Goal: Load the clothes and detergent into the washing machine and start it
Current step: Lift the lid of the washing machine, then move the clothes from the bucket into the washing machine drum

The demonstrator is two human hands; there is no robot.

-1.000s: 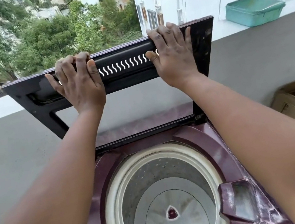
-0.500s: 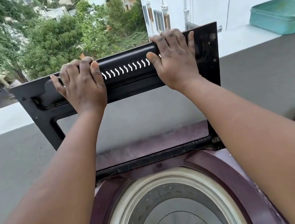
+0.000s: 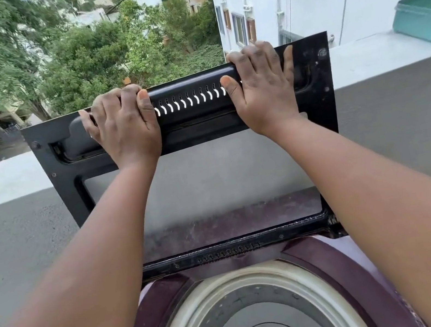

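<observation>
both hands (image 3: pixel 194 115) still grip the raised lid (image 3: pixel 315 82), now more upright.

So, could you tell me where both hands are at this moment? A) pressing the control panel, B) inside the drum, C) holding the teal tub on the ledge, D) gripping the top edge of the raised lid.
D: the left hand and right hand both curl their fingers over the top edge of the raised lid.

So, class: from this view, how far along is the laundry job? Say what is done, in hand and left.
Done: the lid is raised and the drum exposed. In hand: the left hand and right hand grip the lid's top edge. Left: no clothes or detergent show in the visible drum, and the machine awaits starting.
</observation>
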